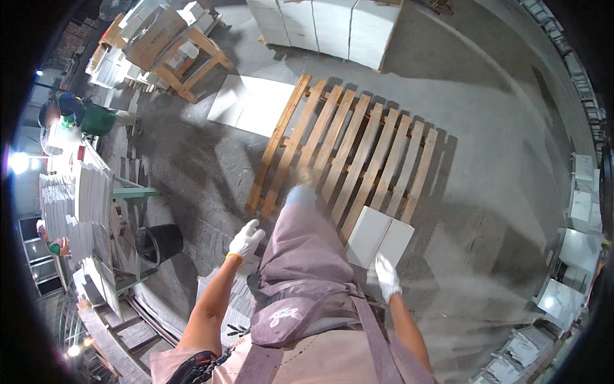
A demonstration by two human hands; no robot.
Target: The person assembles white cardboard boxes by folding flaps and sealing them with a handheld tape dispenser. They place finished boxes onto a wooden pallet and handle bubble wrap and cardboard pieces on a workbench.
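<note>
Two gloved hands frame the scene, one on each side of the person's grey apron. Far left, a leaning stack of pale square tiles rests on a green metal rack, and another person in a green top bends nearby. Just right of the rack stands a round black bucket on the grey concrete floor. The left hand, in a white glove with a yellow cuff, hangs in the air with its fingers loosely spread, holding nothing — the bucket lies to its left, well apart.

Ahead lies a bare slatted wooden pallet, flat on the floor, with a white flat sheet beside its upper left corner and a block of stacked white boxes beyond. On the pallet's near edge sits a white rectangular tile box. The right hand, also white-gloved, is just beside the box's near corner; whether it touches or grips it I cannot tell. More white tiles line the floor at far right.
</note>
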